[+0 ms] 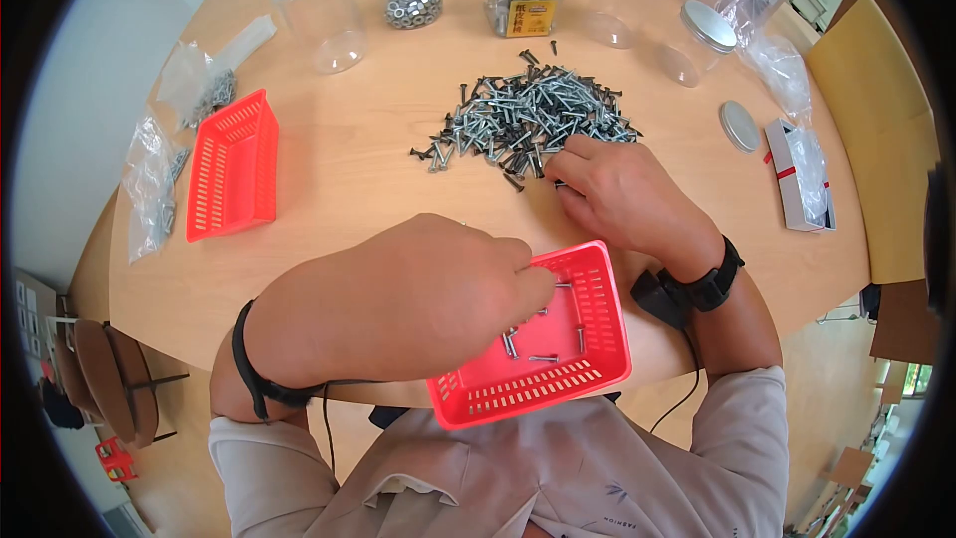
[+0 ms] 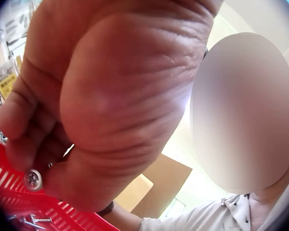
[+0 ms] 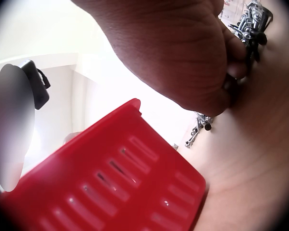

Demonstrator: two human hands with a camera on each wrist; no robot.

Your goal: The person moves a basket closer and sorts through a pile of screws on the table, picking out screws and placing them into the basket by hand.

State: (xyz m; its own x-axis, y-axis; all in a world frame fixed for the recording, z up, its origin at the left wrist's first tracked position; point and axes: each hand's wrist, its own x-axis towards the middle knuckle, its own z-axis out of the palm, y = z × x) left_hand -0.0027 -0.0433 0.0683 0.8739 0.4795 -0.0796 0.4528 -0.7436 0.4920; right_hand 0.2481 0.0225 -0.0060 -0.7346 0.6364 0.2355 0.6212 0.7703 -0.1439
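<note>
Sorting of fasteners at a round, pale wooden worktop (image 1: 339, 169), seen from above. Left hand (image 1: 398, 304), fingers curled, pinches a small silver pan-head screw (image 2: 33, 179) above the near red slotted plastic basket (image 1: 588, 364) in the lower centre of the frame; a few loose screws (image 1: 528, 344) already lie on that basket's floor, and its near end overhangs the worktop edge toward the person's lap, keeping it under the hand. Right hand (image 1: 622, 194) rests knuckles-up at the lower right margin of the heap of mixed silver and black screws (image 1: 533, 115) in the upper centre, fingertips bent among the nearest pieces; whether they grip one cannot be told. A second red slotted basket (image 1: 234, 169) stands well apart at the left, beside clear plastic bags of hardware (image 1: 154, 189). Clear plastic jars (image 1: 319, 10) line the far edge. Bare wood between heap and near basket leaves open passage for both hands.
</note>
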